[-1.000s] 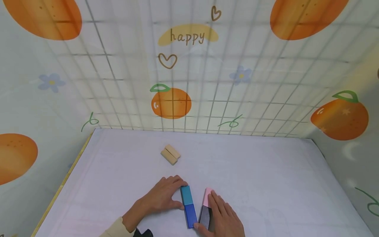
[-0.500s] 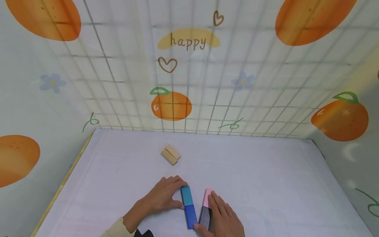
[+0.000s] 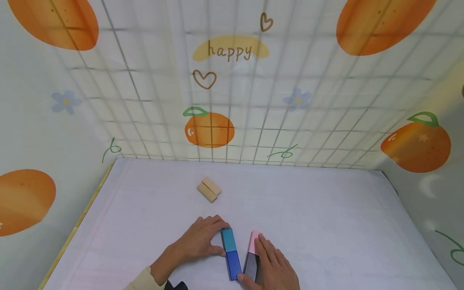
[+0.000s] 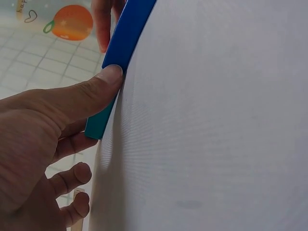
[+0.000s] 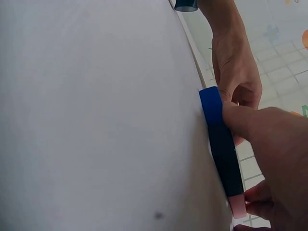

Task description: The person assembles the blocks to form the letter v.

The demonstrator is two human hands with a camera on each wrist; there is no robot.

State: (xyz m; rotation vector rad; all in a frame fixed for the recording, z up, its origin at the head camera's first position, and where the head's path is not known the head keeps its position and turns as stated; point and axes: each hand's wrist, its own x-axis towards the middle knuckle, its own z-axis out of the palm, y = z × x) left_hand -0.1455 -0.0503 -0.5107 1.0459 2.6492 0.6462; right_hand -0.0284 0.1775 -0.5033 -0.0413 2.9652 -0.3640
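Observation:
A teal block (image 3: pixel 228 239) and a blue block (image 3: pixel 233 266) lie end to end in a row. Beside them, a pink block (image 3: pixel 253 241) and a dark grey block (image 3: pixel 251 264) form a second row, the two rows drawing closer at the near end. My left hand (image 3: pixel 197 239) pinches the teal block, index finger at its far end, thumb at the seam with the blue one. My right hand (image 3: pixel 275 264) rests along the second row, with straight fingers against the pink block and its thumb (image 5: pixel 240 120) at the blue block's near end. Its palm partly hides the dark block.
Two plain wooden blocks (image 3: pixel 209 189) lie side by side farther back on the white tabletop (image 3: pixel 326 209). A patterned cloth with oranges (image 3: pixel 210 129) hangs along the back and sides. A yellow strip (image 3: pixel 77 221) edges the left side of the table.
The head view has tilted slightly, shifting the backdrop. Both hands and the blocks stay in place.

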